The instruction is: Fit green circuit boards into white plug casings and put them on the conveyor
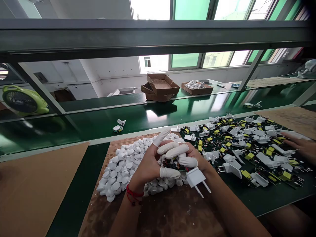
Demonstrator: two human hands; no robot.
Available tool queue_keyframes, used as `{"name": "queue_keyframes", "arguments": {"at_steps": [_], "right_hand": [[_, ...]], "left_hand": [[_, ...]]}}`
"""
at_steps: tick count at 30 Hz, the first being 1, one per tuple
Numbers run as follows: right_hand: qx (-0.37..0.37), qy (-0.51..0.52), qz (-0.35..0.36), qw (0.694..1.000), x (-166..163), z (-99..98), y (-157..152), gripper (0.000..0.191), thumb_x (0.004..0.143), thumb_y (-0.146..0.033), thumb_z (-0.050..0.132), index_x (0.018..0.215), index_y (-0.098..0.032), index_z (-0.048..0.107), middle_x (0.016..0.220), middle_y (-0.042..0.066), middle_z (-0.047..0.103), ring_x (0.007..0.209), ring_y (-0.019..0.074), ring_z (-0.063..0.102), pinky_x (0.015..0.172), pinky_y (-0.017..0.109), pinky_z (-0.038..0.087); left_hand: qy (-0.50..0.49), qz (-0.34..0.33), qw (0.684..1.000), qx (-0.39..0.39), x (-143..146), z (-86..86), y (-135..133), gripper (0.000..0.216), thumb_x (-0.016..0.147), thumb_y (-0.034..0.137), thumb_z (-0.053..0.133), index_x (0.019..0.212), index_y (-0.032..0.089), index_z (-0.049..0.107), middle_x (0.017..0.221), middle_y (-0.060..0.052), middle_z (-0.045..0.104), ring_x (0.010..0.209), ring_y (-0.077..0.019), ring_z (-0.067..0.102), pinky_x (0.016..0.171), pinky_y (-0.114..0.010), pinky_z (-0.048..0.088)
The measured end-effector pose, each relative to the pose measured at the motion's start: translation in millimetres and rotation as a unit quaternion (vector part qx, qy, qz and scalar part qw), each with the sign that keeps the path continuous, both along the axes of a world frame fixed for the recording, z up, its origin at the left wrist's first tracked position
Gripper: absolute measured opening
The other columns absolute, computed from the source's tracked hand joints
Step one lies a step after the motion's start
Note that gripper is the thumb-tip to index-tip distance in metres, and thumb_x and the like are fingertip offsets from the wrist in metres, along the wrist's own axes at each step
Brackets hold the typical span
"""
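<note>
White finger cots cover several fingertips of both hands. My left hand (150, 161) and my right hand (191, 153) are closed together around a small circuit board (171, 163) with components on it, partly hidden by the fingers. A white two-pin plug (196, 177) hangs at the board's right end, joined by what looks like a red wire, with its pins pointing down and right. Just behind and below the hands, a heap of small white plastic covers (125, 164) is spread on a brown board (111, 217).
Many circuit boards with white plugs and yellow parts (249, 155) lie to the right, where another person's hand (300, 144) reaches in. A green conveyor belt (103, 121) runs behind, carrying plug pieces (119, 125). Cardboard trays (163, 85) stand beyond. A metal rail (158, 36) crosses above.
</note>
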State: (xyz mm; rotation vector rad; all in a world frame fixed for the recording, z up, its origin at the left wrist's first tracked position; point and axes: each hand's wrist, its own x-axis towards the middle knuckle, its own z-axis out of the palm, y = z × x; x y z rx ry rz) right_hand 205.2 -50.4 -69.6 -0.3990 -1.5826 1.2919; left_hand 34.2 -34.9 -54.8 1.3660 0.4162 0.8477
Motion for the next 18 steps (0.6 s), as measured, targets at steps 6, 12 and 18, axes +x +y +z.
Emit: {"name": "queue_keyframes", "arguments": {"at_steps": [6, 12, 18], "right_hand": [[-0.083, 0.032, -0.043, 0.995, -3.7, -2.0, -5.3, 0.038, 0.076, -0.058, 0.063, 0.076, -0.022, 0.077, 0.091, 0.009, 0.073, 0.098, 0.0284, 0.064, 0.088, 0.041, 0.049], [-0.115, 0.089, -0.106, 0.984, -8.7, -1.3, -9.1, 0.04, 0.063, -0.064, 0.073, 0.076, -0.026, 0.073, 0.06, 0.002, 0.065, 0.069, 0.0235, 0.065, 0.073, 0.037, 0.054], [-0.128, 0.077, -0.092, 0.985, -7.8, -0.1, -10.0, 0.031, 0.062, -0.056, 0.076, 0.062, -0.025, 0.07, 0.041, -0.002, 0.05, 0.053, 0.02, 0.058, 0.065, 0.036, 0.053]], "left_hand": [[0.003, 0.008, 1.0, -0.011, 1.7, 2.6, -0.6, 0.122, 0.04, 0.02, 0.092, 0.145, 0.03, 0.031, 0.133, -0.011, 0.056, 0.122, -0.0342, 0.051, 0.103, -0.043, 0.042], [-0.058, -0.018, 0.997, -0.047, 3.1, 3.3, -2.5, 0.123, 0.042, 0.034, 0.092, 0.146, 0.026, 0.028, 0.129, -0.014, 0.059, 0.121, -0.0355, 0.053, 0.102, -0.043, 0.043], [-0.04, -0.034, 0.998, -0.034, -2.9, 1.3, -1.0, 0.121, 0.043, 0.029, 0.092, 0.146, 0.028, 0.029, 0.131, -0.012, 0.058, 0.121, -0.0347, 0.052, 0.101, -0.041, 0.044]]}}
